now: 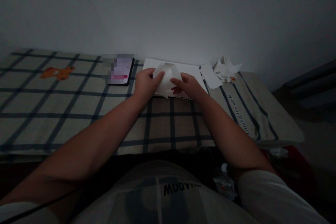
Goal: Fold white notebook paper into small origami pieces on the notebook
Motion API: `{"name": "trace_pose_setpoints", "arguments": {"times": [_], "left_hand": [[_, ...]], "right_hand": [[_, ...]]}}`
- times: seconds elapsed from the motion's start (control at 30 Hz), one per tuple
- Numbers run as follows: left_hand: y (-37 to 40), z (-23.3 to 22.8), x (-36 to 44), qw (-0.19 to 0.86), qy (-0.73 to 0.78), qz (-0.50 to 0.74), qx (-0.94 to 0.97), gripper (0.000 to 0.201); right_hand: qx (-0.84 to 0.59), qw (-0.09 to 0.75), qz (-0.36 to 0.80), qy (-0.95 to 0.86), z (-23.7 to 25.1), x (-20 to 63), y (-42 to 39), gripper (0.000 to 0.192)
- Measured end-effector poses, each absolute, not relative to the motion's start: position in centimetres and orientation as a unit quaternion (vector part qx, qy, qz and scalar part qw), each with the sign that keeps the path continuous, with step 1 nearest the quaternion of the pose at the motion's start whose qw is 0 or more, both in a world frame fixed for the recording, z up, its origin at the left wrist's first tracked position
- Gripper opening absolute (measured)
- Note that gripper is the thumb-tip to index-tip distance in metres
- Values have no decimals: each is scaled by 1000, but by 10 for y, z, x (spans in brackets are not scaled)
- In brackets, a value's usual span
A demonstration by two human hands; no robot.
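A folded sheet of white paper (168, 77) is held up between both hands, over a white notepad (189, 69) with a perforated or spiral lower edge. On the paper's left side, my left hand (146, 83) grips it between thumb and fingers. My right hand (188, 84) pinches the right side, its thumb and index finger near the paper's middle and the lower fingers curled beneath. The fingertips behind the paper are hidden.
Left of the notepad lies a phone (120, 70) with its screen lit. To the right are a loose paper strip (211, 76) and crumpled or folded white paper (226, 69). A checked cloth (105, 106) covers the table against a wall. A plastic bottle (225, 182) sits below the edge.
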State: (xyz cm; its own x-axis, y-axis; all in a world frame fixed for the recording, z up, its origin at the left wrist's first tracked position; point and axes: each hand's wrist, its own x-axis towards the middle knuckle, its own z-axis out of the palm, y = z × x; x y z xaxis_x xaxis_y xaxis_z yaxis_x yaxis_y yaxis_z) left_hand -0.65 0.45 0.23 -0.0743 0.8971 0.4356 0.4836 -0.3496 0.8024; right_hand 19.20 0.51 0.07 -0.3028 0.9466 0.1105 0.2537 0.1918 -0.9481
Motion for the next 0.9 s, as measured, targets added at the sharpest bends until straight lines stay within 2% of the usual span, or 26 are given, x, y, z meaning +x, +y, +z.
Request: {"name": "trace_pose_setpoints", "arguments": {"times": [0.17, 0.3, 0.43, 0.6, 0.77, 0.9], "left_hand": [[6, -5, -1, 316, 507, 554, 580, 30], [4, -8, 8, 444, 456, 569, 521, 38], [1, -7, 14, 523, 398, 580, 481, 48], [-2, -4, 17, 579, 338, 605, 429, 43], [-8, -5, 20, 604, 350, 578, 423, 44], [-12, -5, 22, 572, 392, 548, 468, 46]], "right_hand": [[-450, 395, 448, -664, -1, 190, 3, 43], [-463, 438, 374, -674, 1, 185, -2, 43], [-446, 498, 323, -670, 2, 178, -5, 44], [-443, 526, 344, -640, 2, 171, -7, 55], [-481, 494, 301, -659, 3, 168, -13, 40], [-497, 496, 287, -651, 4, 169, -16, 33]]}}
